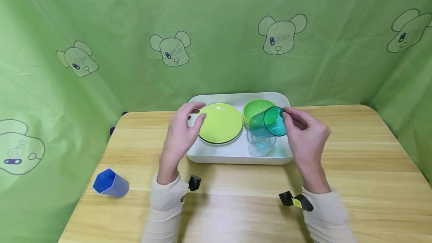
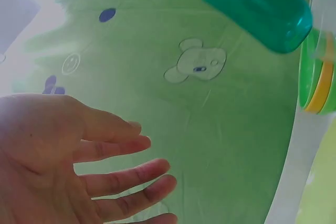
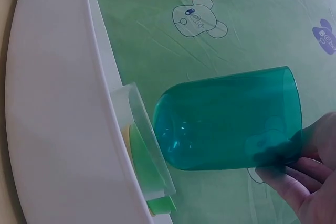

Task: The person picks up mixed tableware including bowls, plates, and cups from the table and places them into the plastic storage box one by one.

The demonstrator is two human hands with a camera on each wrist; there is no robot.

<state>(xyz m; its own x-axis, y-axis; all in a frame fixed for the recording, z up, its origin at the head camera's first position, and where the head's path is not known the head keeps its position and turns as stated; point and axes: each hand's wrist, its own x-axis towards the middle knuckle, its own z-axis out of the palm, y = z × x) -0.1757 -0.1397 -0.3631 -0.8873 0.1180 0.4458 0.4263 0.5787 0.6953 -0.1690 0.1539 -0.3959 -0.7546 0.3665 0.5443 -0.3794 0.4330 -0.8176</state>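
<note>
My right hand (image 1: 308,134) pinches the rim of a see-through teal cup (image 3: 226,121) between thumb and fingers. That cup's rounded base is right at the rim of a clear cup (image 1: 260,148) standing at the front right of a white tray (image 1: 229,159). Behind them, a green bowl (image 1: 254,107) tops a small stack with a yellow one under it. My left hand (image 1: 182,128) holds nothing, its fingers spread and relaxed by the tray's left end. Beside its thumb lies a yellow-green plate (image 1: 221,123) on the tray.
On the left of the wooden table (image 1: 236,201) a blue six-sided cup (image 1: 113,183) lies tipped, its mouth facing up and left. A green curtain (image 1: 222,18) printed with bear heads hangs behind the tray and along both sides.
</note>
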